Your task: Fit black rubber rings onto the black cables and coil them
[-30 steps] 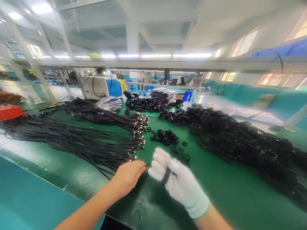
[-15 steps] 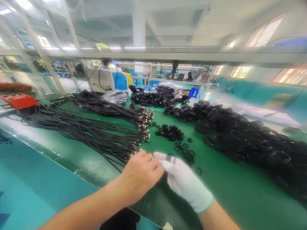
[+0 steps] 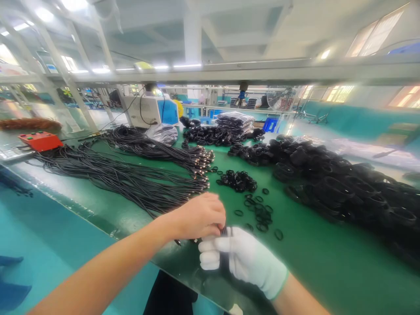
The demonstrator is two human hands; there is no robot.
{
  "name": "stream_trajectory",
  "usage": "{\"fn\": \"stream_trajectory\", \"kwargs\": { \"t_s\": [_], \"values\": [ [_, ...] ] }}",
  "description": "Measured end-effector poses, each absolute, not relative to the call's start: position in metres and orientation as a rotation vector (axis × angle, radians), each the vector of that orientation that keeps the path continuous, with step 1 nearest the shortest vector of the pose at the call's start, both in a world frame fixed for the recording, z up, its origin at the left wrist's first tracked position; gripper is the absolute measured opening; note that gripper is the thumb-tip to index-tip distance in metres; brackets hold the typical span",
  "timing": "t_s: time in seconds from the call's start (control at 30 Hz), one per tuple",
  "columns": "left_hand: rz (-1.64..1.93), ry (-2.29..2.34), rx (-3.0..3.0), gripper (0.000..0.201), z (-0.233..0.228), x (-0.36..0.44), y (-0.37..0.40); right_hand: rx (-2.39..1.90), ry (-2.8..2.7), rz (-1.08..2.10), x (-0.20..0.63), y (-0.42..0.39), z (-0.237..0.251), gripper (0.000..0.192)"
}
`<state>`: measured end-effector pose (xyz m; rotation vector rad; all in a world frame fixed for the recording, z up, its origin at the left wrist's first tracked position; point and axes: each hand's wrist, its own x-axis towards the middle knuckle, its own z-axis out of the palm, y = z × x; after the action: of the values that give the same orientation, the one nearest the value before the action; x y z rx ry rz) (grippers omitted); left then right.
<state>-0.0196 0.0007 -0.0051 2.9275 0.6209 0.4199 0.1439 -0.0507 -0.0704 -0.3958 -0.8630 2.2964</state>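
My right hand (image 3: 241,259), in a white glove, is closed around a bundle of black cable (image 3: 224,258) near the front edge of the green bench (image 3: 315,262). My bare left hand (image 3: 198,216) sits just above it, fingers pinching the top of the same bundle. Small black rubber rings (image 3: 257,212) lie scattered just beyond my hands, with a denser heap of rings (image 3: 238,180) behind them. Long black cables with metal tips (image 3: 138,183) fan out on the bench to the left.
A big pile of coiled black cables (image 3: 344,183) fills the right side. More coils and bagged bundles (image 3: 226,129) lie at the back, beside a white and blue machine (image 3: 152,111). A red control box (image 3: 41,140) stands far left. An overhead rail (image 3: 229,74) crosses above.
My hands have come closer to the bench's front edge. The gloved hand has turned into a fist around the cable bundle, and my left hand has moved on top of it.
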Motion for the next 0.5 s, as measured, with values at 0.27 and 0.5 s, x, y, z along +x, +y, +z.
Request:
{"fn": "stream_trajectory", "kwargs": {
  "t_s": [0.27,0.5],
  "values": [
    [0.077,0.688,3.002,0.017,0.018,-0.011,-0.011,-0.404,-0.754,2.46,0.152,-0.05,-0.084,0.032],
    [0.155,0.732,2.192,0.008,0.015,-0.017,0.006,-0.412,-0.633,2.485,0.154,-0.057,-0.083,0.039]
  ]
}}
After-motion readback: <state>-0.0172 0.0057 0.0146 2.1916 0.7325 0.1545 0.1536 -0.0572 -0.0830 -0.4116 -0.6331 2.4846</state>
